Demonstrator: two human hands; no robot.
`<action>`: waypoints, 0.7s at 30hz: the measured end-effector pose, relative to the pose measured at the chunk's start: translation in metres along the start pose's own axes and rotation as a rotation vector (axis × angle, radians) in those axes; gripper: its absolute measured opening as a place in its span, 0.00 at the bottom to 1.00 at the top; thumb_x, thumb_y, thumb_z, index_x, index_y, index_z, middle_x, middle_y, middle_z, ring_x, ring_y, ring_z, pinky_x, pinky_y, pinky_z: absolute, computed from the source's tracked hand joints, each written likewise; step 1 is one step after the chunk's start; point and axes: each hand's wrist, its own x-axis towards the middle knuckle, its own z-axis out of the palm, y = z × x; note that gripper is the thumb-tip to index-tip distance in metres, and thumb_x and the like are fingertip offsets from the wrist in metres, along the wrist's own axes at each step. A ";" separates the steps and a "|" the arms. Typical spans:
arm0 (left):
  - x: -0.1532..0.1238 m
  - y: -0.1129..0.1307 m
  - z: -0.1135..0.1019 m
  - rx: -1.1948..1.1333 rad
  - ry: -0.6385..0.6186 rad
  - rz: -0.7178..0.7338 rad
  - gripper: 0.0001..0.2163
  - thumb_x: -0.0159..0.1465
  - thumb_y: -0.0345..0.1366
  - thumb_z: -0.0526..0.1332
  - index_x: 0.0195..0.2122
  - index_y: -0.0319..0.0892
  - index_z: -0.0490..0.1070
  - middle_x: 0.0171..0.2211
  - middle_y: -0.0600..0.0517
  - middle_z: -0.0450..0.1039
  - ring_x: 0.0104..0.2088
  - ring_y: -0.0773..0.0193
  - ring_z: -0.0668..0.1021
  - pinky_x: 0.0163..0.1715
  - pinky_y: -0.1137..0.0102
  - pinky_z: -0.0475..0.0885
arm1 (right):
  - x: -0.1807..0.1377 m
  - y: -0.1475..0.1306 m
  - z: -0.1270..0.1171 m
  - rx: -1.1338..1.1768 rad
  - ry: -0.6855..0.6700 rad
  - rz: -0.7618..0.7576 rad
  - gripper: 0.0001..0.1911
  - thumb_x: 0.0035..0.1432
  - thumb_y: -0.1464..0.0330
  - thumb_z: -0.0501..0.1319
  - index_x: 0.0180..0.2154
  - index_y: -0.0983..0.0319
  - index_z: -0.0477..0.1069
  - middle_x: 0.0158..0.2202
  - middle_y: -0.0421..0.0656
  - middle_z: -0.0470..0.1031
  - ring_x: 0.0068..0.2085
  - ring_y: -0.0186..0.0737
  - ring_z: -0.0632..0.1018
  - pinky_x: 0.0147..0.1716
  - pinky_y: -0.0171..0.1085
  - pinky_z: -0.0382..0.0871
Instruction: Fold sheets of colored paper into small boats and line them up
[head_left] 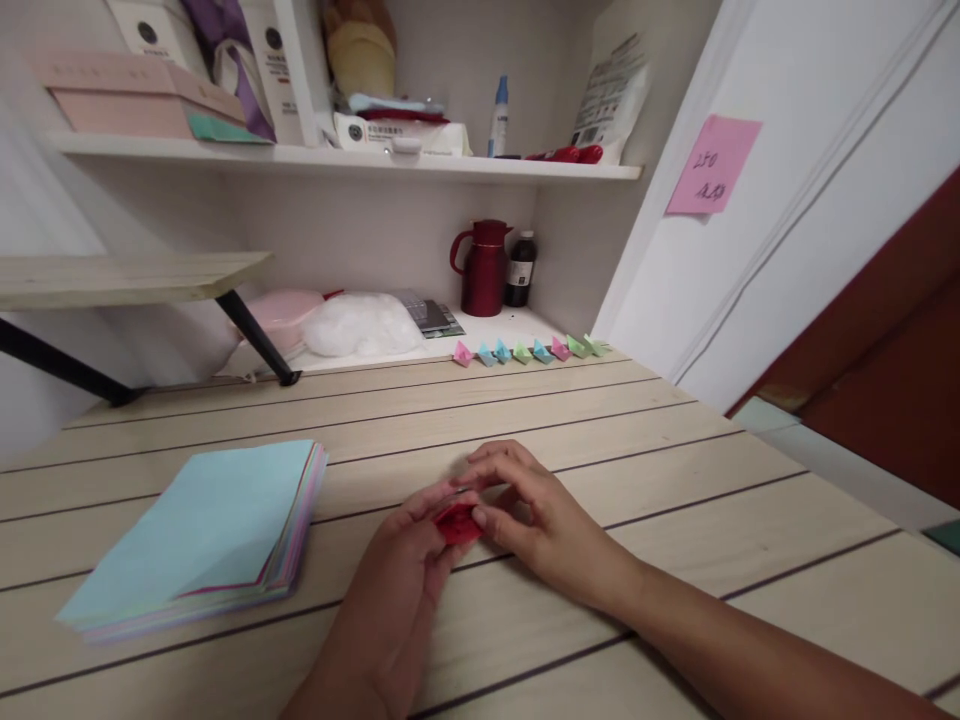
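Both hands meet over the middle of a pale wooden table. A small folded piece of red paper is pinched between them. My left hand comes up from the bottom edge with its fingers closed on the paper's left side. My right hand reaches in from the right, its fingers curled over the paper's top and right side. Most of the paper is hidden by the fingers. To the left lies a stack of coloured paper sheets with a light blue sheet on top.
A row of several small folded paper boats in pink, blue and green stands at the table's far edge. Behind it are a dark red jug, a dark bottle and a white bag. A wooden shelf juts out at left.
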 end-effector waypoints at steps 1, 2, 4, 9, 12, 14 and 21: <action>-0.001 0.000 0.000 -0.011 -0.015 -0.001 0.19 0.50 0.22 0.57 0.42 0.36 0.77 0.44 0.45 0.79 0.44 0.62 0.80 0.51 0.68 0.71 | 0.000 -0.001 0.000 -0.010 -0.005 -0.007 0.15 0.56 0.76 0.61 0.45 0.55 0.73 0.52 0.46 0.67 0.52 0.43 0.71 0.42 0.37 0.72; -0.002 0.000 0.000 -0.015 -0.028 -0.001 0.19 0.50 0.22 0.56 0.42 0.37 0.77 0.44 0.45 0.79 0.45 0.61 0.79 0.51 0.68 0.70 | -0.001 -0.003 0.000 -0.021 -0.010 -0.010 0.16 0.56 0.76 0.62 0.45 0.55 0.73 0.53 0.47 0.66 0.55 0.45 0.70 0.44 0.38 0.72; -0.002 -0.001 -0.001 -0.012 -0.053 0.008 0.20 0.50 0.22 0.55 0.43 0.38 0.78 0.45 0.45 0.79 0.47 0.60 0.78 0.51 0.67 0.70 | -0.001 -0.004 0.000 -0.041 -0.022 -0.017 0.16 0.55 0.76 0.63 0.45 0.55 0.73 0.55 0.47 0.64 0.60 0.46 0.66 0.49 0.41 0.71; -0.002 -0.002 0.000 -0.013 -0.133 0.024 0.19 0.50 0.24 0.56 0.41 0.37 0.78 0.42 0.46 0.79 0.49 0.59 0.77 0.57 0.64 0.65 | -0.002 -0.004 0.001 -0.081 -0.033 -0.039 0.14 0.53 0.74 0.67 0.41 0.56 0.73 0.57 0.47 0.62 0.64 0.48 0.61 0.58 0.47 0.64; -0.004 -0.001 0.001 -0.030 -0.129 0.018 0.19 0.48 0.24 0.56 0.39 0.38 0.78 0.41 0.47 0.79 0.48 0.58 0.77 0.58 0.63 0.64 | -0.002 -0.002 0.004 -0.121 -0.019 -0.063 0.13 0.52 0.77 0.66 0.39 0.56 0.74 0.56 0.47 0.62 0.64 0.49 0.61 0.59 0.48 0.63; -0.005 -0.001 0.001 -0.039 -0.098 0.005 0.18 0.47 0.24 0.56 0.37 0.39 0.78 0.39 0.48 0.79 0.48 0.58 0.77 0.58 0.63 0.65 | -0.002 -0.001 0.005 -0.129 -0.015 -0.088 0.13 0.53 0.78 0.65 0.38 0.56 0.75 0.56 0.47 0.62 0.61 0.47 0.64 0.59 0.47 0.64; -0.005 -0.007 -0.002 -0.089 -0.071 -0.049 0.18 0.51 0.26 0.57 0.43 0.37 0.76 0.39 0.45 0.78 0.49 0.57 0.78 0.60 0.59 0.64 | -0.002 0.005 0.006 -0.145 0.014 -0.148 0.11 0.56 0.78 0.63 0.35 0.56 0.77 0.56 0.47 0.64 0.59 0.46 0.68 0.56 0.45 0.68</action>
